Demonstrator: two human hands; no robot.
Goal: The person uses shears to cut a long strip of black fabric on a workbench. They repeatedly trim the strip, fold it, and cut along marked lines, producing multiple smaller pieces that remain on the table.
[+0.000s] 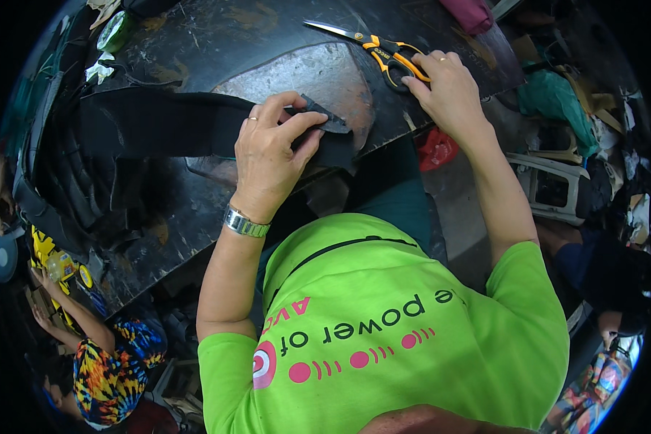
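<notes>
My left hand [271, 148], with a watch at the wrist, pinches a small dark grey piece of material [335, 124] between thumb and fingers. This piece lies over the right end of a wide black fabric strip [166, 121], which runs leftward beneath the hand. Under both is a worn metal-grey plate [296, 69] on the dark table. To the right, my right hand [445, 90] has its thumb and fingers closed on the handles of the orange and black scissors [383, 50]. Their blades point up and left over the table, away from the fabric.
More black strips [87, 188] are heaped on the left side of the dark table [202, 25]. A maroon bundle [470, 14] lies at the far right. Beside the table are a red bag [437, 150] and a grey stool [546, 184]. Another person [112, 376] sits at lower left.
</notes>
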